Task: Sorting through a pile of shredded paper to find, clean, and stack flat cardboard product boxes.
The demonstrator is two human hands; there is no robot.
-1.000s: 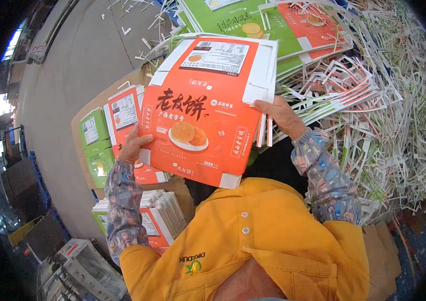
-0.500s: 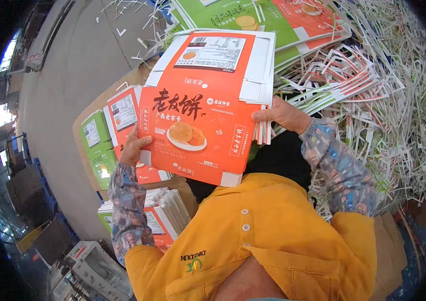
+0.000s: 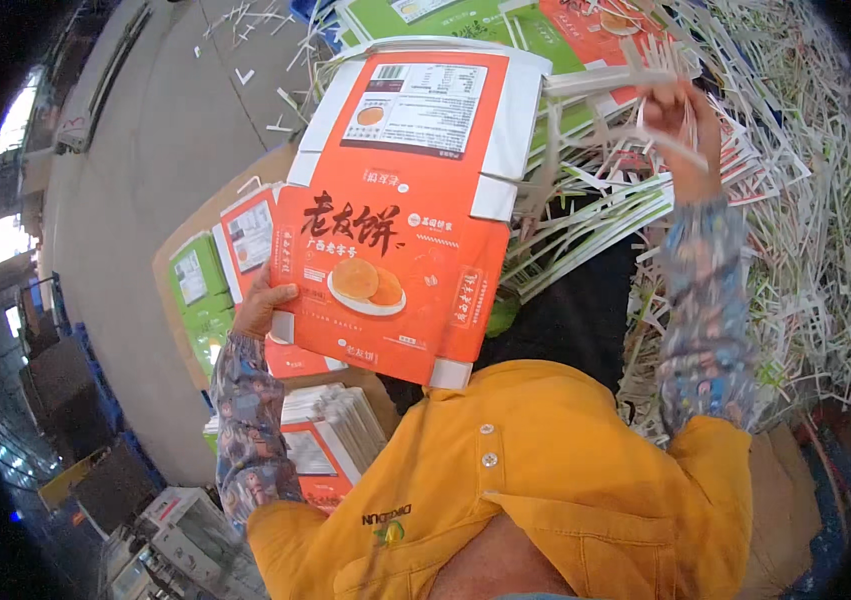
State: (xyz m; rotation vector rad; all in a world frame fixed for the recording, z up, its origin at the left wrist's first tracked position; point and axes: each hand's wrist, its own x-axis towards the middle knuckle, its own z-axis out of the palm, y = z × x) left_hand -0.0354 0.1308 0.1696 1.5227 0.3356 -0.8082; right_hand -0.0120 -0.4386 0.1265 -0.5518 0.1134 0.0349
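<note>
A stack of flat orange-red carton blanks (image 3: 400, 190) with white side flaps and a picture of round cakes is tilted in front of me. My left hand (image 3: 263, 303) is closed on its left edge, thumb on the printed face. Up to the right, my right hand (image 3: 687, 130) is closed around white paper trim strips (image 3: 610, 80), partly smeared by motion. That hand is apart from the blanks, over a heap of paper strips (image 3: 795, 200). The stack's lower edge lies close to my yellow shirt.
Green and red printed sheets (image 3: 555, 50) are piled beyond the blanks. To the left, green blanks (image 3: 200, 290) and more red blanks (image 3: 250, 240) lie on brown cardboard. A thick stack of blanks (image 3: 345, 425) stands near my left forearm. Strips litter the grey floor (image 3: 175, 110).
My right hand has left the right edge of the blanks and moved up and right with paper strips in it. The strips along that edge are gone. My left hand still grips the stack.
</note>
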